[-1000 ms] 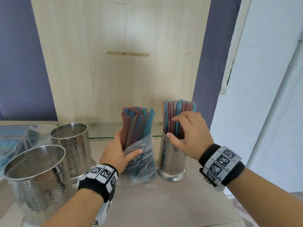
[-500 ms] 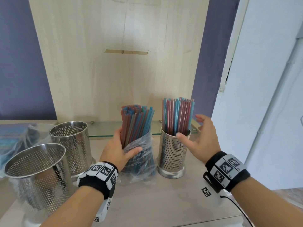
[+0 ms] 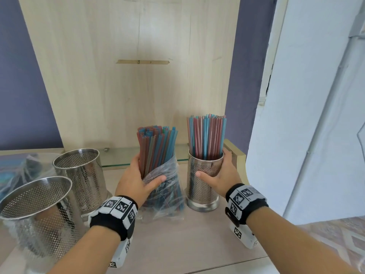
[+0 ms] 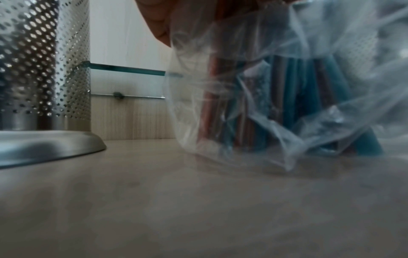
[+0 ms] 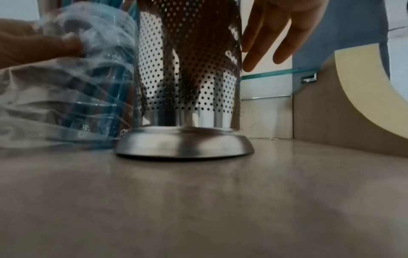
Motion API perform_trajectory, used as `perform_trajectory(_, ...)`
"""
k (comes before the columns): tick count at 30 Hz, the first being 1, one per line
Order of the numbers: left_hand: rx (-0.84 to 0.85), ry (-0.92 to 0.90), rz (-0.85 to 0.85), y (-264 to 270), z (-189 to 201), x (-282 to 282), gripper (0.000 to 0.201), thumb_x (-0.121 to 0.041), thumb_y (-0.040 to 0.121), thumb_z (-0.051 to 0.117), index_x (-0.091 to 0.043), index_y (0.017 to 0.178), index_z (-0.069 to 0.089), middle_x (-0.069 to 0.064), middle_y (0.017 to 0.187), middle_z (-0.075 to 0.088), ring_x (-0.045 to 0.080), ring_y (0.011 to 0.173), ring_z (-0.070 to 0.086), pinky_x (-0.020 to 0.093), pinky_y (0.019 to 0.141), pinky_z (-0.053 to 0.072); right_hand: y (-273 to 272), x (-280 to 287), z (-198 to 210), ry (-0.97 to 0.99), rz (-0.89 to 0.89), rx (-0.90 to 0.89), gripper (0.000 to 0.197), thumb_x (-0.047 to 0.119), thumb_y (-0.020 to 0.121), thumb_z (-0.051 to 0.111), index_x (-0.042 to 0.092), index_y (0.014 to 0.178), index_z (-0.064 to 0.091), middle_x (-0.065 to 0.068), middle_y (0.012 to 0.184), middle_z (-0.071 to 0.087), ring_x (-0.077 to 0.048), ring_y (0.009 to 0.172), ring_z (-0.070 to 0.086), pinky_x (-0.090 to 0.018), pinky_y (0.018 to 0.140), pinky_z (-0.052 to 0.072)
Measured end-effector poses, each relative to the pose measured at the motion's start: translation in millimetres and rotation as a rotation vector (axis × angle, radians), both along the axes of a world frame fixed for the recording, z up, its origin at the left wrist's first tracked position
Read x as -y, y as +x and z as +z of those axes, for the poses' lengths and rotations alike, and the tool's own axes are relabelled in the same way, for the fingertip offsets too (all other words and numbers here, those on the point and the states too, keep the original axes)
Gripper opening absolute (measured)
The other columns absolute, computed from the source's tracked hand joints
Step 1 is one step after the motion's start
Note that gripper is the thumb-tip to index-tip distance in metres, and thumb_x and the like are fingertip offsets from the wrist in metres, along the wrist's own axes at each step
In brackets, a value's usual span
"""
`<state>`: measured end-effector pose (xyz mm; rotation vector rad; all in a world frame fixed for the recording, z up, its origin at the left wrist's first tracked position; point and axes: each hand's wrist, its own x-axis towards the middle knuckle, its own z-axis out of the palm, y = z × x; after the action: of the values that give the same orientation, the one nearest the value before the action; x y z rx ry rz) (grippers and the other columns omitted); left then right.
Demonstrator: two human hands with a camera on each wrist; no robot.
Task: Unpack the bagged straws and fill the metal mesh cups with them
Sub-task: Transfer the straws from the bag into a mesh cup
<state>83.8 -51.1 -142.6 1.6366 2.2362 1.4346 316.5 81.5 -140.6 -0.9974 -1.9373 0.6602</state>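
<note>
My left hand point(image 3: 148, 171) grips a clear plastic bag point(image 3: 167, 194) of red and blue straws point(image 3: 158, 143), standing upright on the tabletop. Just right of it stands a perforated metal cup point(image 3: 203, 186) full of straws point(image 3: 206, 135). My right hand point(image 3: 213, 165) wraps this cup: the thumb lies on its front and the fingers point(image 5: 264, 40) reach round its right side. The left wrist view shows the crumpled bag point(image 4: 287, 104) close up. In the right wrist view the cup point(image 5: 189, 78) rests flat on its base.
Two empty mesh cups point(image 3: 83, 175) point(image 3: 39, 210) stand at the left. Behind them lies another bag of straws point(image 3: 15, 171). A low glass shelf point(image 3: 118, 157) and a wooden panel point(image 3: 138, 86) close the back. A white wall point(image 3: 316, 115) is on the right.
My right hand left the tops of the straws in the cup, swung out to the right, then came down around the cup's wall. The left hand kept hold of the bag.
</note>
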Motion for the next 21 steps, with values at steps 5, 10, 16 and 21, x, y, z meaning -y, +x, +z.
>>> perform_trajectory(5, -0.023, -0.009, 0.003, 0, 0, 1, 0.095, -0.056, 0.071, 0.077, -0.022, 0.144, 0.028, -0.001, 0.126, 0.060, 0.020, 0.114, 0.059, 0.036, 0.096, 0.050, -2, 3, 0, -0.027, -0.004, 0.003, 0.114, 0.055, 0.060, 0.086, 0.024, 0.148, 0.020, 0.008, 0.135, 0.053, -0.014, 0.118, 0.056, -0.034, 0.099, 0.048)
perform_trajectory(10, -0.029, 0.142, 0.050, 5, 11, 5, 0.089, -0.048, 0.065, 0.085, -0.025, 0.137, 0.038, -0.009, 0.114, 0.057, 0.010, 0.104, 0.058, 0.032, 0.092, 0.050, 0, 6, 3, -0.052, 0.008, 0.019, 0.113, 0.049, 0.064, 0.086, 0.027, 0.149, 0.014, 0.005, 0.140, 0.050, -0.019, 0.122, 0.055, -0.034, 0.100, 0.046)
perform_trajectory(16, 0.063, -0.009, 0.034, 6, 14, 5, 0.088, -0.040, 0.070, 0.084, -0.028, 0.140, 0.033, -0.014, 0.108, 0.058, 0.011, 0.098, 0.062, 0.023, 0.088, 0.047, 1, 6, 5, -0.061, 0.044, 0.002, 0.110, 0.047, 0.065, 0.087, 0.028, 0.148, 0.016, 0.006, 0.140, 0.049, -0.018, 0.122, 0.053, -0.031, 0.098, 0.045)
perform_trajectory(21, 0.143, 0.027, 0.102, 2, 20, -1, 0.067, -0.037, 0.070, 0.085, -0.021, 0.126, 0.053, -0.010, 0.100, 0.061, 0.014, 0.094, 0.060, 0.023, 0.079, 0.045, 1, 3, 3, -0.071, 0.076, -0.014, 0.108, 0.046, 0.064, 0.087, 0.032, 0.146, 0.017, 0.007, 0.139, 0.048, -0.009, 0.113, 0.050, -0.028, 0.096, 0.044)
